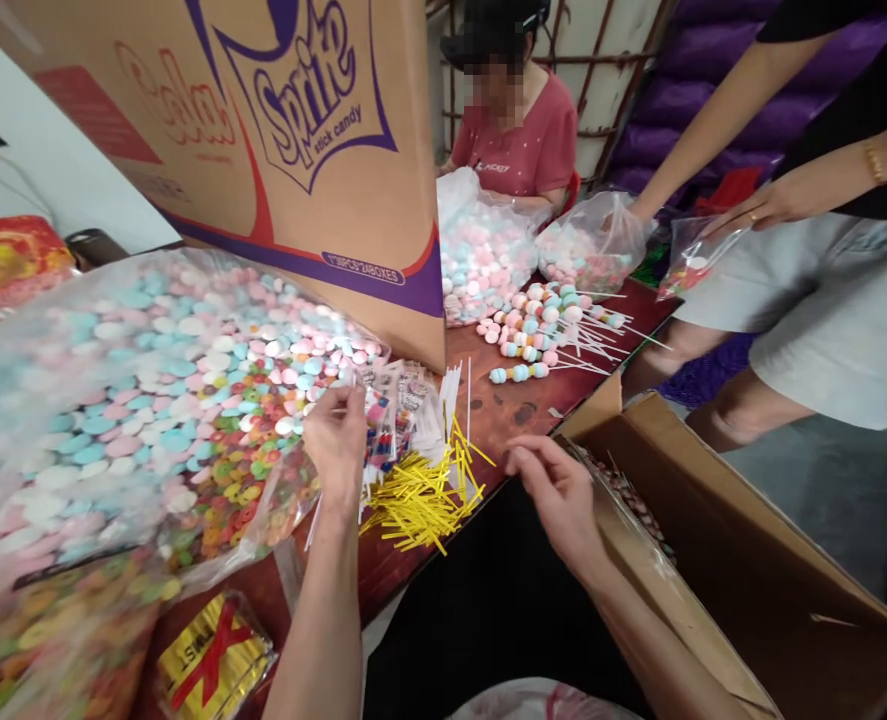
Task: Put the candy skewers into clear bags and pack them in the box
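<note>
My left hand (336, 440) is closed over the near edge of the candy heap, beside a stack of printed plastic wrappers (409, 400). What its fingers hold, if anything, is hidden. Across a pile of yellow twist ties (420, 500), my right hand (559, 490) hovers at the table edge with thumb and forefinger pinched together; nothing between them can be made out. A large clear bag (135, 330) of pink, blue and white marshmallows lies to the left, with colourful gummy rings (244, 450) at its near side. White sticks (450, 395) stand behind the ties.
A tall printed carton (300, 200) rises behind the candy. Marshmallow skewers (540, 330) lie on the dark red table (499, 400). An open cardboard box (750, 560) sits at right. One person (518, 150) sits opposite; another person's hands (758, 210) handle bags at right.
</note>
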A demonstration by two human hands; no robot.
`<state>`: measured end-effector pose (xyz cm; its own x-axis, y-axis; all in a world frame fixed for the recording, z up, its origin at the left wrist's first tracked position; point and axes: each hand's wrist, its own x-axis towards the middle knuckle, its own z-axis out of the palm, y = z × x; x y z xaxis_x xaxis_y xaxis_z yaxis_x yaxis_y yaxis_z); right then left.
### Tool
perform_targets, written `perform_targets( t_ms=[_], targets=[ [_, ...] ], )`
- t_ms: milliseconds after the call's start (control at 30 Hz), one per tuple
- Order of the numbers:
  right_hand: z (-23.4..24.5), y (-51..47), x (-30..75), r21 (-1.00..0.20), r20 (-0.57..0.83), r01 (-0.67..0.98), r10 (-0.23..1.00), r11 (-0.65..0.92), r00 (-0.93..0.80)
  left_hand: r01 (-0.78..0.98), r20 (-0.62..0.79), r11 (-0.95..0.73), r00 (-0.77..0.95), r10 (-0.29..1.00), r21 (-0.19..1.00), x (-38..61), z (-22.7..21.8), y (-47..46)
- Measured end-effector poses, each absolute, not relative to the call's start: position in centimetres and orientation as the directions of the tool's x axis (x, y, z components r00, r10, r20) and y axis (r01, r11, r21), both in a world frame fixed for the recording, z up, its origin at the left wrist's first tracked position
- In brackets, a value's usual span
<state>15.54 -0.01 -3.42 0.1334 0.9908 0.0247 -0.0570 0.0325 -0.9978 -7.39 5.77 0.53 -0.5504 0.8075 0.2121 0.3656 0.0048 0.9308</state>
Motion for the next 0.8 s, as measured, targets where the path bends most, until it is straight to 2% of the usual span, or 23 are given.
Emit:
perform_targets(
  t_ms=[67, 133, 233, 333, 433, 500, 600, 700, 800],
  targets=[
    [-2.4, 0.6, 12.5, -0.996, 0.063, -0.062, 0.998, 0.061, -0.030, 0.275, 0.210, -0.069, -0.524, 0.825, 0.959, -5.5, 0.7, 4.7],
    [-1.7, 1.1, 10.0, -0.992, 0.069, -0.117, 0.992, 0.057, -0.106, 0.178, 0.198, -0.124, -0.503, 0.841, 0.976, -3.4, 0.6, 3.7],
    [-1.2, 1.7, 7.9, -0.976, 0.026, -0.214, 1.000, 0.022, -0.017, 0.093, 0.189, -0.165, -0.498, 0.846, 0.982, -1.1, 0.0, 2.6],
    [-1.2, 2.0, 8.2, -0.970, 0.011, -0.241, 0.998, 0.024, 0.057, 0.037, 0.172, -0.176, -0.489, 0.855, 0.984, 0.1, -0.8, 1.8],
    [-1.5, 2.4, 9.7, -0.945, -0.044, -0.326, 0.999, -0.035, 0.022, -0.204, -0.018, -0.087, -0.463, 0.886, 0.975, 0.8, -1.4, 0.9],
    [-1.7, 2.8, 10.6, -0.927, -0.075, -0.369, 0.997, -0.061, 0.024, -0.474, -0.244, 0.071, -0.313, 0.918, 0.877, 1.3, -1.3, 0.5],
    [-1.7, 3.1, 11.6, -0.932, -0.079, -0.356, 0.997, -0.072, 0.007, -0.748, -0.472, 0.338, 0.037, 0.881, 0.571, 1.7, -1.0, 0.8],
    [-1.2, 3.2, 12.3, -0.954, -0.031, -0.297, 0.999, -0.035, -0.020, -0.844, -0.526, 0.426, 0.213, 0.823, 0.325, 1.8, -0.7, 1.9],
    [-0.6, 3.2, 13.2, -0.982, 0.011, -0.191, 0.999, 0.005, -0.030, -0.873, -0.477, 0.445, 0.310, 0.822, 0.199, 2.0, -0.6, 2.6]
  ],
)
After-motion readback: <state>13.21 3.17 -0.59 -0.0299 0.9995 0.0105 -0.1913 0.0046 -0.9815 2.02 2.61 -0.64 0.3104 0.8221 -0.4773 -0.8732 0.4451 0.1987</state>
